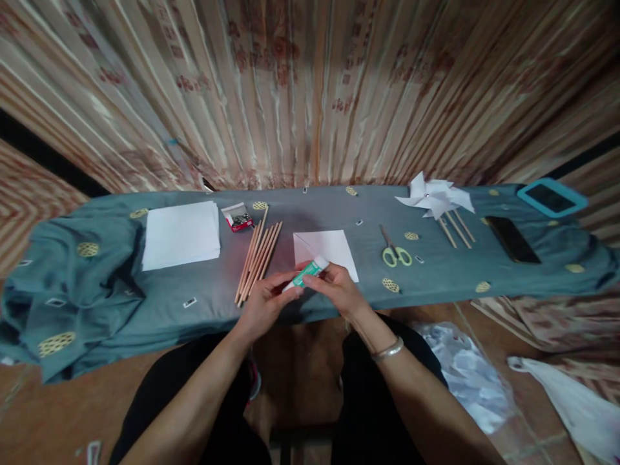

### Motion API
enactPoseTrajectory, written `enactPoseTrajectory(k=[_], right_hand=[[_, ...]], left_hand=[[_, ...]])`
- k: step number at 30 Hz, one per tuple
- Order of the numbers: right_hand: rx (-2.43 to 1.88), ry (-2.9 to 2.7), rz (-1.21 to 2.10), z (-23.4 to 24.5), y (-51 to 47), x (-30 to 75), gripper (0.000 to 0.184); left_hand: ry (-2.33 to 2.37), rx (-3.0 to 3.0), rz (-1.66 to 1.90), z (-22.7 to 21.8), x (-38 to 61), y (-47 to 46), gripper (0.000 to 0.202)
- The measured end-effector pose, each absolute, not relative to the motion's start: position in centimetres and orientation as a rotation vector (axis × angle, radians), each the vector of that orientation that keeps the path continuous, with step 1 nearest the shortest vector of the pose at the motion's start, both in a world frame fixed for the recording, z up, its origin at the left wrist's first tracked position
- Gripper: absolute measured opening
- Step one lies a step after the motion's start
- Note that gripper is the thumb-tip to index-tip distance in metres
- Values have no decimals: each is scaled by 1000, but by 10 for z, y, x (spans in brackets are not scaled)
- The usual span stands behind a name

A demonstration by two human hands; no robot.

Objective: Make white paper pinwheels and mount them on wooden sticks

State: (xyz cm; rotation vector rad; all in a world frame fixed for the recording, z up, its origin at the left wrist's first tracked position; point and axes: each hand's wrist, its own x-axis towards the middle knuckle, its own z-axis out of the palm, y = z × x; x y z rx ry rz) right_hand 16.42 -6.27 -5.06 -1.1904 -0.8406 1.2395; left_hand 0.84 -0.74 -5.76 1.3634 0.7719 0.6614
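A green and white glue stick point(307, 273) lies tilted between my two hands, above the front edge of the cloth-covered table. My left hand point(265, 301) grips its lower left end. At the upper right end, by the white cap, my right hand point(340, 289) has its fingers closed round the tube. Just behind the hands a white paper square point(334, 244) with a diagonal line or crease lies flat, its near part hidden by them. Left of it rest several wooden sticks point(261, 255). Green-handled scissors point(395, 252) lie to the right.
A stack of white paper point(181, 234) and an open red box of small metal pieces point(237, 218) are on the left. Paper pinwheels point(436, 196), a dark phone point(512, 239) and a blue-framed tablet point(552, 197) lie right. A plastic bag of paper scraps point(465, 368) stands on the floor.
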Motion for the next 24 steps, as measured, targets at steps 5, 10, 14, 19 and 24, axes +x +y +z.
enactPoseTrajectory(k=[5,10,14,19,24], right_hand=[[-1222,-652,1208,-53,-68,193,32],[-1167,-337,1049,-58,-62,231,32],[-1164,-271,997,-59,-55,250,35],[-1223,-366,981,-64,-48,250,34],[-1273,-421,926,-68,-45,246,33]], left_hand=[[779,1380,555,-65,32,-9,47],[912,1703,696,-75,30,13,42],[1020,2016,807,-83,19,39,36],[1041,2400,745,-93,15,52,29],[936,2607,686,-84,18,47,31]])
